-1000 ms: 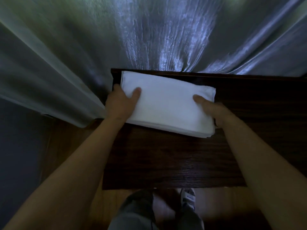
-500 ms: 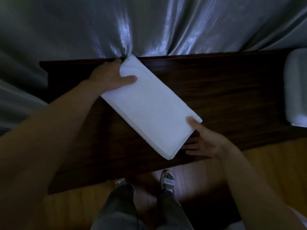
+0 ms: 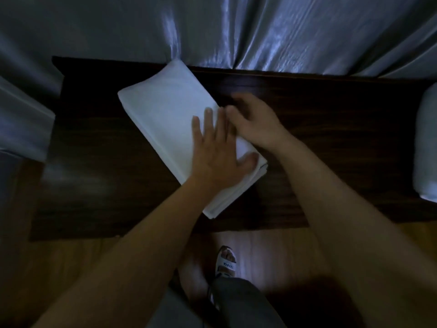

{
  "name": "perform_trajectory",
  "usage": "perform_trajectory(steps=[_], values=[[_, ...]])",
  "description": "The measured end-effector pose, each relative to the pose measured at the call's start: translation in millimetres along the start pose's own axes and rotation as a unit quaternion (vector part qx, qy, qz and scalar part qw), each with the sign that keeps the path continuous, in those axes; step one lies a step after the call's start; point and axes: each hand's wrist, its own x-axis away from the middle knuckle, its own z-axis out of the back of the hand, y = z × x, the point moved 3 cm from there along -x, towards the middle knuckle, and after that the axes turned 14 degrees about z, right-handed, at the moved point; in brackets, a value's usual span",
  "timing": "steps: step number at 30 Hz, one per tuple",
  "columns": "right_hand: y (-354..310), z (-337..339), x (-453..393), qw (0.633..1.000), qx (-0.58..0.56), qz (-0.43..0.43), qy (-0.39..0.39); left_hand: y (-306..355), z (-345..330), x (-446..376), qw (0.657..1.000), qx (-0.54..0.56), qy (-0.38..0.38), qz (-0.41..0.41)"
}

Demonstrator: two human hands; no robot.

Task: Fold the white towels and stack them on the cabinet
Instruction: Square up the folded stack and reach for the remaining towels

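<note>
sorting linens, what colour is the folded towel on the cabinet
White, plain; the folded towel shows best in the head view.

One folded white towel point(image 3: 165, 119) lies under two hands, the left hand point(image 3: 217, 157) and the right hand point(image 3: 255, 124). One more pale bundle point(image 3: 425, 147) sits far right of them. One sandalled foot point(image 3: 227, 261) shows below.

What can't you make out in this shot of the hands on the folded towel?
- Right hand, head view: motion blur smears the fingers, so whether it touches the folded towel is unclear.
- Towel's near right part: covered by the left hand.
- White object at the right: cut off by the frame edge, identity unclear.
- Cabinet front: out of sight below its top.
</note>
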Motion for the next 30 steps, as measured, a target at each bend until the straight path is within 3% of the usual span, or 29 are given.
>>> perform_trajectory(steps=[4,8,11,15,23,25,27,30], values=[[10.0,-37.2,-27.5,0.978,-0.087,0.039,-0.187,0.7,-5.0,0.4,1.000,-0.004,0.005,-0.002],[41.5,-56.0,-12.9,0.971,-0.207,0.011,-0.119,5.5,-7.0,4.4,1.000,-0.023,-0.004,-0.003],[51.3,-51.8,-4.3,0.975,-0.215,0.009,-0.060,9.5,-6.7,4.2,0.999,-0.039,-0.008,0.010],[61.2,-39.7,16.8,0.973,-0.218,0.050,-0.049,10.1,-8.2,3.2,0.999,-0.042,-0.004,0.020],[84.7,-25.7,62.9,0.886,-0.449,0.013,-0.111,9.9,-0.4,1.1,0.993,-0.053,-0.062,0.082],[82.4,-22.9,56.9,0.883,-0.442,0.024,-0.156,3.0,2.7,-4.1,0.994,-0.018,-0.066,0.081],[78.2,-17.5,40.9,0.904,-0.372,0.019,-0.210,-13.2,7.9,-14.5,0.994,0.024,-0.051,0.098],[59.9,-12.8,-1.7,0.955,-0.239,-0.014,-0.176,-40.5,12.5,-29.2,0.988,0.016,-0.037,0.147]])
